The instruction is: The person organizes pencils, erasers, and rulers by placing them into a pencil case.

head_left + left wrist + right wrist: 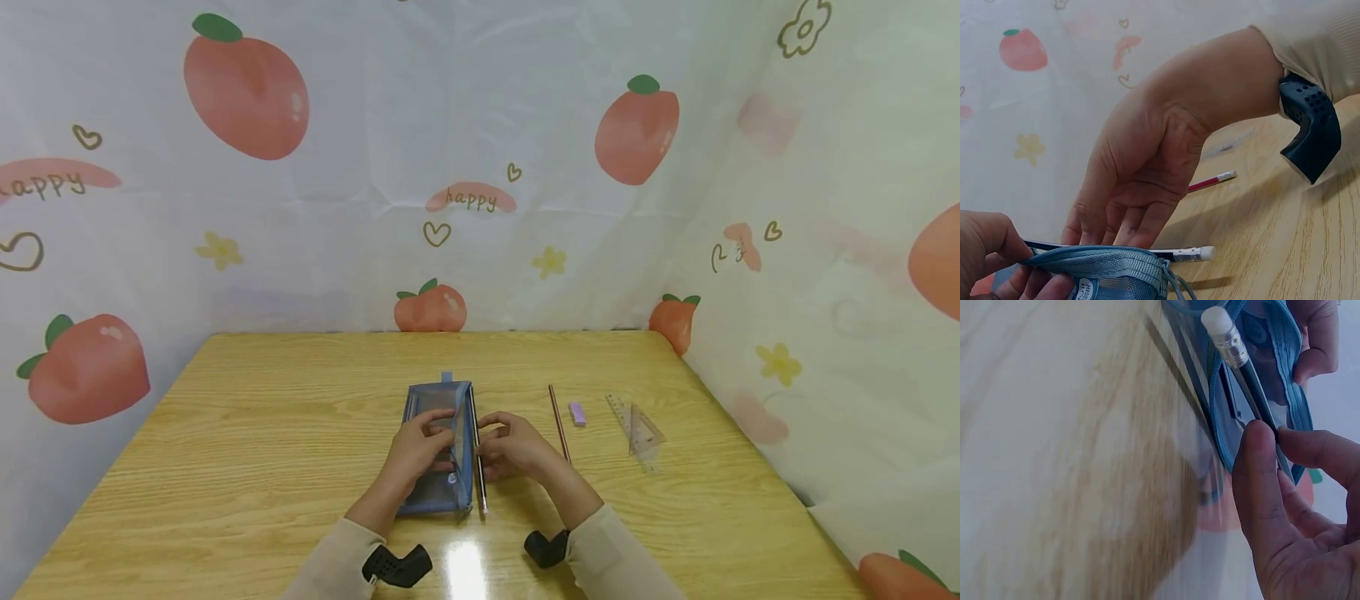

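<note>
A blue mesh zip pencil case (pixel 431 505) lies on the table in front of me, its zip side open towards the right. My left hand (pixel 422 443) reaches over the case and pinches the zipped edge, thumb against fingers, as the left wrist view shows. In my right hand (pixel 517 446) a dark pencil (pixel 1255 387) is pinched between thumb and fingers. White eraser and silver ferrule point towards me. The pencil runs along the case's open side, and in the right wrist view it overlaps the opening. Inside the case, the contents are mostly hidden.
Right of my right hand lie a dark red pencil (pixel 556 410), a purple eraser (pixel 577 414), a clear ruler (pixel 617 408) and a clear set square (pixel 648 430). A peach-printed sheet (pixel 345 167) hangs behind the wooden table (pixel 262 417) and along its right side.
</note>
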